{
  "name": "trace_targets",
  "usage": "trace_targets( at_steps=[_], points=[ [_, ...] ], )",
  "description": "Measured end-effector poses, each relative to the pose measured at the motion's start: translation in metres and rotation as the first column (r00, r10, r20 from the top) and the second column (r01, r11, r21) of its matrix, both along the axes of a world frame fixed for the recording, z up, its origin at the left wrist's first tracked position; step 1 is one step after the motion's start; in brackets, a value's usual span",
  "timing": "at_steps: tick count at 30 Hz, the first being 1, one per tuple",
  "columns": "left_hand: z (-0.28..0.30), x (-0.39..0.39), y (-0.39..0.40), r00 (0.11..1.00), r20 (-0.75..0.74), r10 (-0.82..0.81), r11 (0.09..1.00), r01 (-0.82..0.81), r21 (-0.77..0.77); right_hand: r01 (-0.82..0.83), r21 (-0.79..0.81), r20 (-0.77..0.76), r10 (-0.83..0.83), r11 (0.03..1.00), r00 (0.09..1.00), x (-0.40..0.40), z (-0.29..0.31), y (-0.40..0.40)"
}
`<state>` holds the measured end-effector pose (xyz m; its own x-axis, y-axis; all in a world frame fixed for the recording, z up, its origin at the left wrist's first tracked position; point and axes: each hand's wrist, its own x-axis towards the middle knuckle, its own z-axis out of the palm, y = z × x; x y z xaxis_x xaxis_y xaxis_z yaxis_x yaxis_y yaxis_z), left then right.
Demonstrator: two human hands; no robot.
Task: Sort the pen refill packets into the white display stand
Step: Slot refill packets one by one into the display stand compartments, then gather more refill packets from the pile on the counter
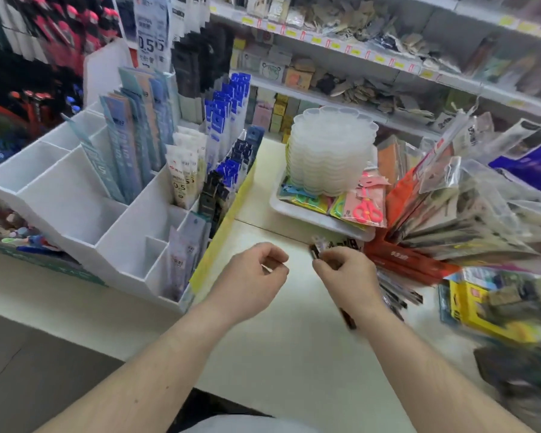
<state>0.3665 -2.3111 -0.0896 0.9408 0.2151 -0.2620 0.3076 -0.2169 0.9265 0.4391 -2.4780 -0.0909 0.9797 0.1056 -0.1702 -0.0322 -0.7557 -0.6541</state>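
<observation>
Head view. I see the right hand (pixel 345 273), at centre frame, with its fingers (pixel 324 264) curled round a dark pen refill packet (pixel 316 253); only the packet's top end shows above the knuckles and a blurred lower end below the wrist, the middle being hidden by the hand. The left hand (pixel 250 279), just beside it, has fingers loosely curled and thumb near forefinger; whether it pinches anything I cannot tell. Both hover over the white bench (pixel 278 354). The white display stand (pixel 60 198) occupies the left of the frame, its rear compartments filled with upright packets, several front ones bare. At right, a fanned heap of loose packets (pixel 450 232) is smeared by motion blur, its labels unreadable. Behind it, a white tray (pixel 294 210) carries stacked translucent palettes (pixel 331 151).
</observation>
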Motion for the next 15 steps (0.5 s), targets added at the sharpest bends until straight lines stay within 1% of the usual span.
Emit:
trace_targets(
  at_steps=[2,4,5,6,9,12,15],
  points=[
    [-0.012,0.008,-0.014,0.997,-0.033,-0.073,0.997,0.074,0.035,0.042,-0.163,-0.047,-0.050,0.986,0.998,0.005,-0.014,-0.029],
    [-0.021,0.014,-0.025,0.989,-0.068,-0.130,0.987,0.136,0.084,0.052,-0.385,-0.078,-0.089,0.921,0.993,0.012,-0.029,-0.051],
    [-0.024,0.016,-0.029,0.986,-0.083,-0.145,0.983,0.153,0.098,0.049,-0.466,-0.094,-0.105,0.883,0.990,0.015,-0.036,-0.059],
    [-0.026,0.018,-0.032,0.983,-0.096,-0.155,0.980,0.165,0.107,0.045,-0.515,-0.110,-0.119,0.856,0.987,0.018,-0.041,-0.064],
    [-0.028,0.020,-0.039,0.978,-0.113,-0.175,0.975,0.188,0.115,0.034,-0.568,-0.173,-0.160,0.822,0.972,0.026,-0.050,-0.073],
    [-0.029,0.020,-0.038,0.974,-0.140,-0.178,0.974,0.195,0.118,0.026,-0.567,-0.232,-0.189,0.823,0.954,0.037,-0.059,-0.076],
    [-0.033,0.017,-0.033,0.970,-0.174,-0.172,0.972,0.195,0.128,0.002,-0.599,-0.260,-0.197,0.801,0.946,0.044,-0.067,-0.075]
  ],
)
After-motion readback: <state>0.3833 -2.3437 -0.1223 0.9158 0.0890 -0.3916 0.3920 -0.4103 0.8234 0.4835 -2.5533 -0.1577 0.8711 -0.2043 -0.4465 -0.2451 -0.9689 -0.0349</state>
